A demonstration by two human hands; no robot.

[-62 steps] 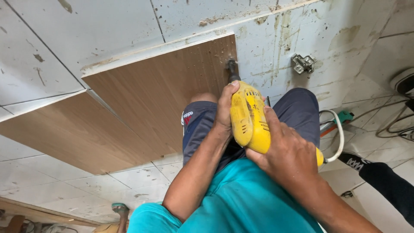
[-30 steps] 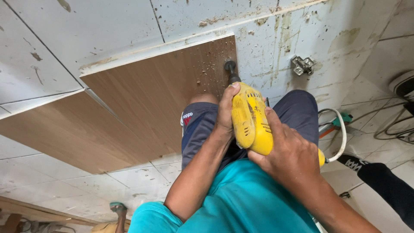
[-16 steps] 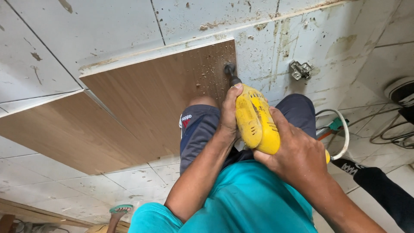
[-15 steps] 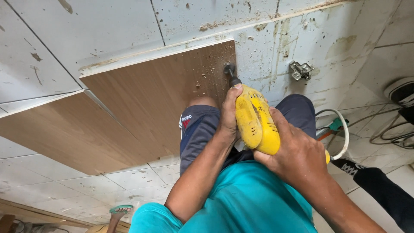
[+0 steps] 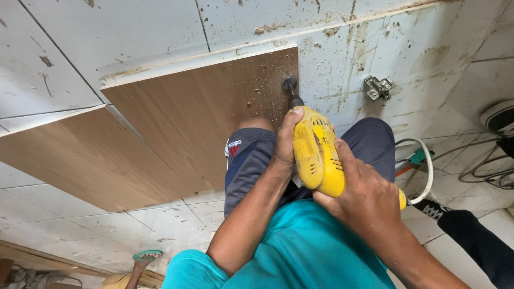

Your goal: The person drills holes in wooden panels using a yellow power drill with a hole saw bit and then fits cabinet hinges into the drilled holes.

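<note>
The yellow electric drill (image 5: 317,152) is held tight by both hands. The left hand (image 5: 285,142) is wrapped around the front of its body, with the thumb laid up near the black nose, and the right hand (image 5: 364,195) is closed around the back, where the handle is. The drill is pointed down and away, over the knees, and its dark bit (image 5: 290,85) is pressed onto the near right corner of a brown wood-look board (image 5: 187,115). Small wood chips (image 5: 262,80) are scattered on the board around the bit. The board is laid flat on a dirty white tiled floor (image 5: 107,43), and a second brown board (image 5: 75,160) is set against its left side, with a pale strip between them. A silver cabinet hinge (image 5: 378,87) is lying on the floor, well to the right of the bit. A white cord (image 5: 425,166) is looped out from behind the right hand, and an orange and teal tool (image 5: 413,159) is seen just beside it. Dark cables (image 5: 490,166) are spread near the right edge. A teal shirt (image 5: 300,251) and dark shorts (image 5: 251,160) fill the bottom, so the floor under the drill is blocked. The drill's handle and trigger are hidden by the right hand. A black sleeve or leg (image 5: 476,235) is cut off at the lower right, and a green sandal (image 5: 145,256) is only partly seen at the bottom.
</note>
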